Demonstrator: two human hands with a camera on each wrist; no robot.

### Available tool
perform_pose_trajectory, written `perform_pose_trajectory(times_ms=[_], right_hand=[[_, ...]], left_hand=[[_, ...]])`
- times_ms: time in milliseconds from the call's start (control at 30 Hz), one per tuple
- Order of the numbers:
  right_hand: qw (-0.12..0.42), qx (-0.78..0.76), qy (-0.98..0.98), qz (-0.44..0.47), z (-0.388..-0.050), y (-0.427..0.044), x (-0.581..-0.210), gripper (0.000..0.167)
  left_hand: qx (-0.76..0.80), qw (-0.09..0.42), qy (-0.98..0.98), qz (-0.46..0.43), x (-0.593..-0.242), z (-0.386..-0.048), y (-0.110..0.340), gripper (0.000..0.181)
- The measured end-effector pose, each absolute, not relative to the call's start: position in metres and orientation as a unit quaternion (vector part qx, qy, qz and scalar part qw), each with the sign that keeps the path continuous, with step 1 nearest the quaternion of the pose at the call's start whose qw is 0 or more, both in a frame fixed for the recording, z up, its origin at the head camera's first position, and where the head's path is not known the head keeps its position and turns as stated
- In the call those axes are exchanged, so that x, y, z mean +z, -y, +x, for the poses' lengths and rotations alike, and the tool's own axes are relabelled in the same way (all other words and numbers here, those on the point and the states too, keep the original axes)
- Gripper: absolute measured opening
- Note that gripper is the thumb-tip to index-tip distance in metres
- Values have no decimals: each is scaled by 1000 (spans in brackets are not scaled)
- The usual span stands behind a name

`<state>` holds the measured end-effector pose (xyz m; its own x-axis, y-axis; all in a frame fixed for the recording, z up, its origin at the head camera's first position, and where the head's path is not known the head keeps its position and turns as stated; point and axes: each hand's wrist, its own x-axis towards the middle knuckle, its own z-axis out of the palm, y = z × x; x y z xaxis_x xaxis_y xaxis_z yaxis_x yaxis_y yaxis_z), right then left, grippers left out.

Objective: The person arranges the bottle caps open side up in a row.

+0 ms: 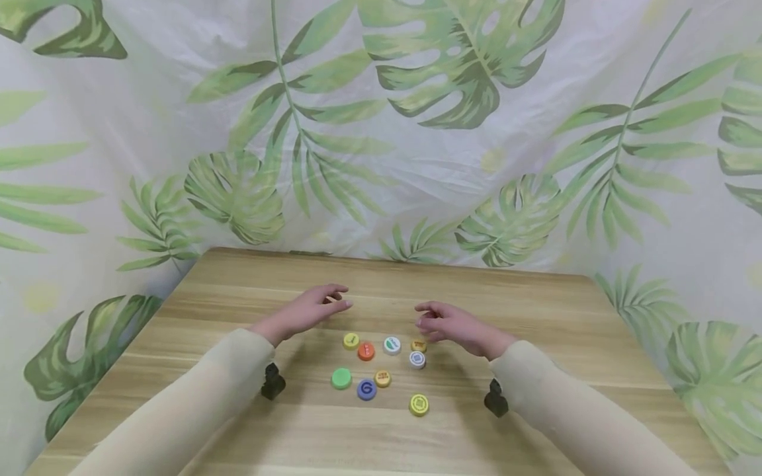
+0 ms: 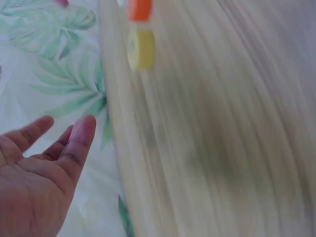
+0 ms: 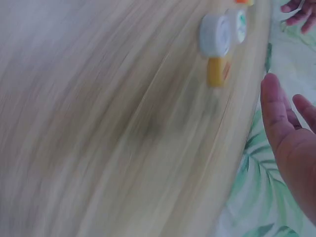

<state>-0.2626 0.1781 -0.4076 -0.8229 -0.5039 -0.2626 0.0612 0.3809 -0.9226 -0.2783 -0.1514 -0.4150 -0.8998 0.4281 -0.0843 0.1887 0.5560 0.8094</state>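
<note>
Several plastic bottle caps lie scattered on the wooden table. My left hand point(image 1: 309, 309) hovers empty over the table with fingers loosely extended, nearest to a yellow cap point(image 1: 351, 341) with an orange-red cap point(image 1: 366, 351) beside it. Opposite it, my right hand point(image 1: 455, 325) is also empty, its fingers relaxed and a little bent. It hangs close to an orange-yellow cap point(image 1: 419, 345) and a white cap point(image 1: 417, 359) with a blue mark. In the wrist views, the left palm point(image 2: 34, 192) and right palm point(image 3: 296, 153) show nothing held.
Between the hands is a white-and-green cap point(image 1: 391, 345). Nearer me are a green cap point(image 1: 341, 379), a blue cap point(image 1: 366, 389), an amber cap point(image 1: 382, 379) and a yellow cap point(image 1: 419, 404). A leaf-patterned cloth point(image 1: 417, 165) hangs behind the wooden table point(image 1: 506, 297).
</note>
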Motion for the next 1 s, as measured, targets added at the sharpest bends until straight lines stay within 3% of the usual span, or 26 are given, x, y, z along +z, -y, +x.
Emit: perform_pose_trajectory(times_ms=[200, 633, 867, 1000], right_hand=[[285, -583, -753, -106, -267, -162, -413, 54], [295, -538, -787, -70, -257, -138, -434, 52], [264, -489, -826, -92, -256, -129, -439, 39], [224, -430, -868, -105, -256, -120, -442, 31]], left_hand=[[534, 188, -816, 119, -423, -279, 123, 54], [518, 213, -825, 78, -435, -255, 66, 40], [460, 235, -851, 91, -434, -251, 56, 41], [430, 221, -869, 100, -435, -252, 54, 35]])
